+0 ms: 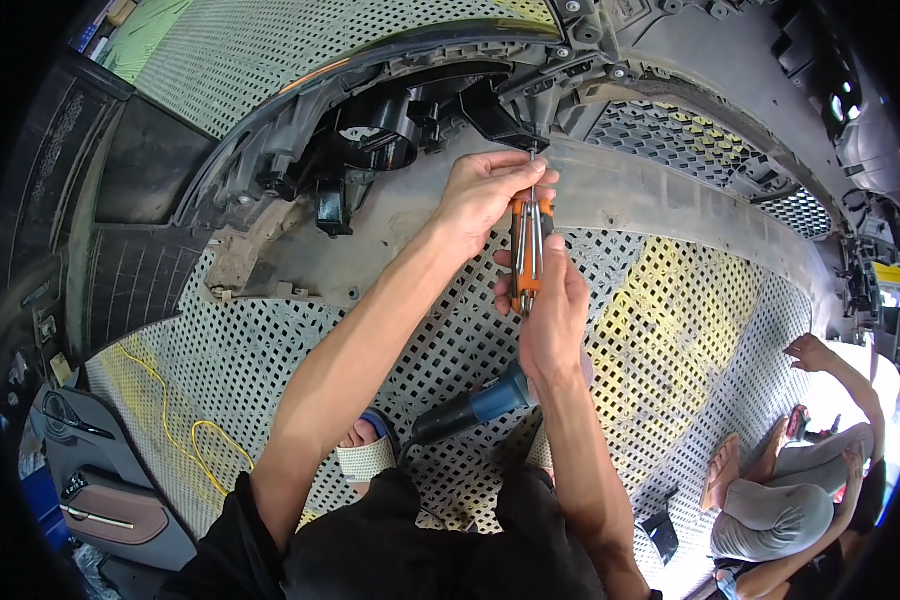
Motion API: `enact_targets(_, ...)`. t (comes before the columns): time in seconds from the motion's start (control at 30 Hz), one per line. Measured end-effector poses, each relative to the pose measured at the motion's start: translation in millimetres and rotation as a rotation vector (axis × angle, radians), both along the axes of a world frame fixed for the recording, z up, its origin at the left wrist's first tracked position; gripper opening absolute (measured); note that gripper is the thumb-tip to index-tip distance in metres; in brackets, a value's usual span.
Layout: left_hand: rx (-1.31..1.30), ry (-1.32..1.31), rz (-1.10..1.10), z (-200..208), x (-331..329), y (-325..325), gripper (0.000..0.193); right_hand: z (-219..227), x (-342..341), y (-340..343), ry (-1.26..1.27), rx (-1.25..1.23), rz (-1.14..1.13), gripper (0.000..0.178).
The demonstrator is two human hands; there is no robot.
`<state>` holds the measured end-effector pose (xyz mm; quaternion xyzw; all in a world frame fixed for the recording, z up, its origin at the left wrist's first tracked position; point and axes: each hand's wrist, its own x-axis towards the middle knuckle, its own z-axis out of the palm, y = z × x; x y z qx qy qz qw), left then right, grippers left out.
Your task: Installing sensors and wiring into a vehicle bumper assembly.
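An orange and black folding hex key set [520, 278] is gripped from below in my right hand [558, 325], with the thumb along its side. Several metal keys lie along its body, and one points away from me. At the set's far end, my left hand [475, 200] is closed, its thumb and fingertips pinching around that key. The key's tip reaches a black plastic bracket [498, 118] on the inside of a large car bumper [635, 195]. My fingers partly hide the shaft, and the contact at the tip is too small to make out.
A blue and black power tool [470, 408] lies on the perforated mat [300, 340] between my feet. A yellow cord [198, 440] loops at left near a grey door panel [120, 480]. Another person [780, 500] sits at right, one hand reaching toward the bumper's side.
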<state>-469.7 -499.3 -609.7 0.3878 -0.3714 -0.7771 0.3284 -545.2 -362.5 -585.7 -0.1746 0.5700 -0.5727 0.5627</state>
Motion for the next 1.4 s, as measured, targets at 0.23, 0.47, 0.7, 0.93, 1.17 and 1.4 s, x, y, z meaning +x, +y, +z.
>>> enact_targets(0.23, 0.015, -0.020, 0.030, 3.2, -4.0, -1.0, 0.034, 5.7, 18.2, 5.9, 0.178, -0.043, -0.075, 0.046)
enact_targets(0.47, 0.058, 0.019, -0.025, -0.4, -1.0, -3.6, 0.037, -2.7, 8.0, 2.8, 0.011, 0.023, 0.018, 0.037)
enact_targets(0.7, -0.015, -0.060, -0.026, -0.7, -3.2, -1.6, 0.038, -8.1, 13.4, 4.9, -0.300, -0.066, -0.169, 0.037)
enact_targets(0.93, 0.040, 0.055, -0.088, 1.7, 3.0, -4.0, 0.034, -1.7, 13.4, 2.1, -0.104, 0.076, -0.133, 0.045)
enact_targets(1.17, 0.013, 0.018, 0.017, -3.7, -5.3, -1.6, 0.031, -8.2, 6.6, 2.1, 0.855, -0.022, 0.108, 0.050)
enact_targets(1.4, 0.042, 0.053, 0.035, -7.7, -1.7, -4.6, 0.031, -8.5, 27.1, -0.9, -0.285, -0.149, -0.177, 0.041)
